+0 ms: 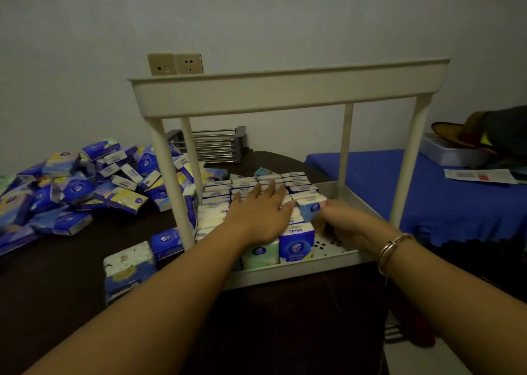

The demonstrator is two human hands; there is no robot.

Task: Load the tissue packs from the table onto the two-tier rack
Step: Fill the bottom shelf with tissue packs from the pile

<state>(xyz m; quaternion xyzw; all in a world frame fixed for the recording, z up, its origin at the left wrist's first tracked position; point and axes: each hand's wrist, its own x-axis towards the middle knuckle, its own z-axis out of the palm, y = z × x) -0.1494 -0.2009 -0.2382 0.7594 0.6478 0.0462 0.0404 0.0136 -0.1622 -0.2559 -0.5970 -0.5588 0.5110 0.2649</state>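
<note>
A left hand (258, 213) lies flat, fingers spread, atop upright tissue packs (245, 187) filling the lower tier of a cream plastic rack (288, 92). The right hand (343, 222), a metal bangle (389, 250) at the wrist, grips a glossy blue-and-white pack (310, 207) standing on end at the rows' right edge. Loose packs (77, 186) are heaped on the dark table (57, 275) to the left.
</note>
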